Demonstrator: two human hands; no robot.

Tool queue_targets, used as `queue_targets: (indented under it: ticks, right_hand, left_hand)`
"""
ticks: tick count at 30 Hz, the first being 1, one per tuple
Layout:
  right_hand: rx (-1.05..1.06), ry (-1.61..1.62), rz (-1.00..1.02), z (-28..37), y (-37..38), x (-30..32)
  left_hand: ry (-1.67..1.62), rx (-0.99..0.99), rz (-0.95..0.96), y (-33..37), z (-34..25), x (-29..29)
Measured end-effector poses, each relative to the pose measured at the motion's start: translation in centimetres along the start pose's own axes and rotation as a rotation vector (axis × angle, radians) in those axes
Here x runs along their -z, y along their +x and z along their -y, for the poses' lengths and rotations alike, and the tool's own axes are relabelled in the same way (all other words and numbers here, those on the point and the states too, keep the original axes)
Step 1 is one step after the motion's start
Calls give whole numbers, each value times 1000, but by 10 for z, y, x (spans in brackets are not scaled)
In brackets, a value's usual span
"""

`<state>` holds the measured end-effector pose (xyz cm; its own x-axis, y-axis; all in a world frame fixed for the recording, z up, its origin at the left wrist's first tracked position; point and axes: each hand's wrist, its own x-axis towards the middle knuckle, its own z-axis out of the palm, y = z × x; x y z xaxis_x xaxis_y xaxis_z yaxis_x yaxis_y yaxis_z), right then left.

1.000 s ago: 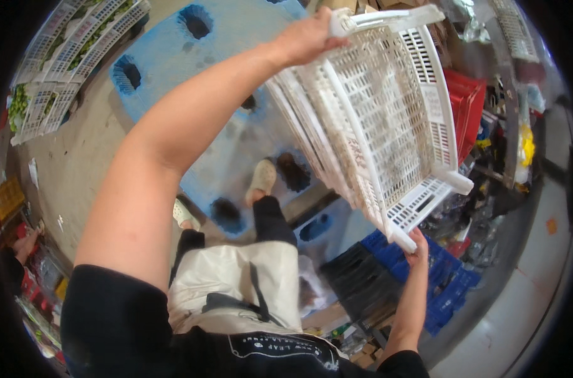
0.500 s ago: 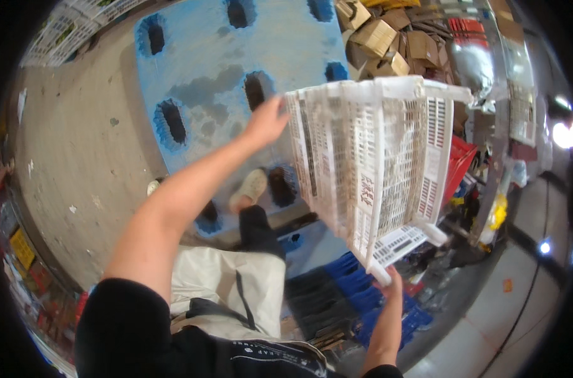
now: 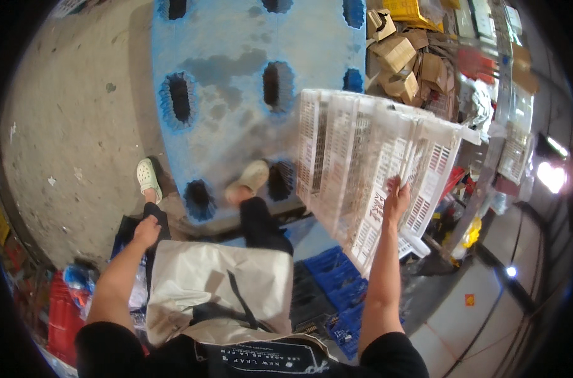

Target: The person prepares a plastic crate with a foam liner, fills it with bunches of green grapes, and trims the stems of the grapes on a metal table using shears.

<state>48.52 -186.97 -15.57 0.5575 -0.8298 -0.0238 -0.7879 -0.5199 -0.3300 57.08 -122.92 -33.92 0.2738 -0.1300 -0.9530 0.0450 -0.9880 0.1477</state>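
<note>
White slatted plastic crates (image 3: 346,148), nested in a tilted stack, stand at the right edge of the blue-grey pallet. Over their near side is my right hand (image 3: 396,200), fingers apart and slightly bent. Whether it touches the slats, I cannot tell. My left hand (image 3: 148,232) hangs low on the left beside my dark trouser leg. Its fingers are curled in, and nothing shows in them. A cream apron (image 3: 220,277) covers my lap below both hands.
The worn pallet (image 3: 229,82) has several dark holes, with my right shoe (image 3: 253,176) on it and the left on the floor. Cardboard boxes (image 3: 396,55) lie beyond the crates. Another, dark-blue pallet (image 3: 337,280) lies near me; red crates (image 3: 63,309) sit lower left.
My left hand has come off the crates and dropped down to the left. The right hand has left their bottom corner and moved up across their side. The stack's tilt has shifted.
</note>
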Motion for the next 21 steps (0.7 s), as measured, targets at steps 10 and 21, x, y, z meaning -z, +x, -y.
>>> queue_targets:
  ticks: [10,21]
  right_hand:
    - [-43,101,84,-1,6,4]
    - [-34,103,177,-47,21,37]
  left_hand:
    - [-100,-86,-95,-2,88,-27]
    - [-553,-850,109,-33,-345,12]
